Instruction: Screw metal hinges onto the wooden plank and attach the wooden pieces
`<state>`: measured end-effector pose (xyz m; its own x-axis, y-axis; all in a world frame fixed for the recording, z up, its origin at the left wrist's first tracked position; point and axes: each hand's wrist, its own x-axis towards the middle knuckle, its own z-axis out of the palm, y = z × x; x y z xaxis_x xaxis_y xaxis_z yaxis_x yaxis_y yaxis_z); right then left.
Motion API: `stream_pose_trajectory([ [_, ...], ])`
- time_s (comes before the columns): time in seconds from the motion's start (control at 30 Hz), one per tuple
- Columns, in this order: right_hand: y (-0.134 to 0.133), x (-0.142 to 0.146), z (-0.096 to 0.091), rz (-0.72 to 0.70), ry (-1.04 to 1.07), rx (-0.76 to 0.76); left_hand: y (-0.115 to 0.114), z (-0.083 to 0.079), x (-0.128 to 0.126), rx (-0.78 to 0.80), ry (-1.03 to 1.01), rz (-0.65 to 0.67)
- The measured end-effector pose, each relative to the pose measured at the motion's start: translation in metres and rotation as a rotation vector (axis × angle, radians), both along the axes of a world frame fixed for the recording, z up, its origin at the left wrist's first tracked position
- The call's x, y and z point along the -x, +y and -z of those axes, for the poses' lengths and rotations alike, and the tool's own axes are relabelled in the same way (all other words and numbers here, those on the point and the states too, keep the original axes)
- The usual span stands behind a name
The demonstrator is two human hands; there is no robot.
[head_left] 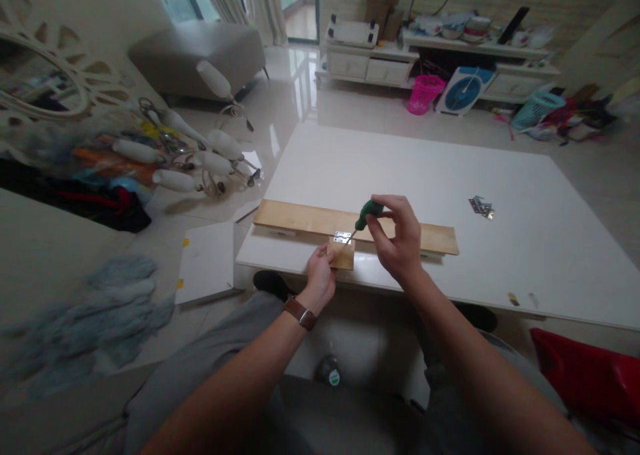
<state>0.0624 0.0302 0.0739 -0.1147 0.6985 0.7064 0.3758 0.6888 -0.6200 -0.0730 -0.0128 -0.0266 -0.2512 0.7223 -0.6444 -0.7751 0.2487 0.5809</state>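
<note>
My left hand (321,272) grips a small square wooden block (341,258) by its left side, at the front edge of the white table. A silver hinge (343,236) joins the block to a long wooden board (300,219) lying across the tabletop. In my right hand (400,238) is a screwdriver with a green handle (369,214), held tilted between thumb and fingers. Its shaft slants down to the left, and the tip meets the hinge's lower leaf or the block just under it. Any screw at the tip is too small to make out.
Several loose metal hinges (481,207) lie on the white table (525,242), right of the board. Two small items, one a packet (513,299), sit near its front edge. A red stool or bag (585,368) stands at right, and a white panel (206,262) at left.
</note>
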Motion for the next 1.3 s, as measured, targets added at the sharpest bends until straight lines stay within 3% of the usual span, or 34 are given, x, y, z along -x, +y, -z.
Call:
stream_pose_trajectory([
  [0.13,0.0,0.0,-0.002,0.06,-0.031,-0.041,-0.001,0.001,0.001,-0.01,0.015,0.017],
  [0.37,-0.001,-0.001,-0.002,-0.007,-0.019,0.038,0.0,0.007,0.001,-0.028,0.006,0.021],
  [0.6,0.0,0.0,0.0,0.072,-0.017,0.008,0.0,0.014,0.001,-0.042,0.021,0.022],
  [0.83,-0.001,-0.001,-0.001,-0.003,-0.002,0.062,0.0,0.01,0.001,-0.037,0.01,0.019],
  [1.1,0.0,-0.001,0.0,0.068,-0.015,-0.008,-0.001,0.006,0.001,-0.022,0.016,0.027],
  [1.3,-0.001,-0.002,0.0,-0.005,-0.019,0.07,0.0,0.009,0.002,-0.038,0.016,0.04],
])
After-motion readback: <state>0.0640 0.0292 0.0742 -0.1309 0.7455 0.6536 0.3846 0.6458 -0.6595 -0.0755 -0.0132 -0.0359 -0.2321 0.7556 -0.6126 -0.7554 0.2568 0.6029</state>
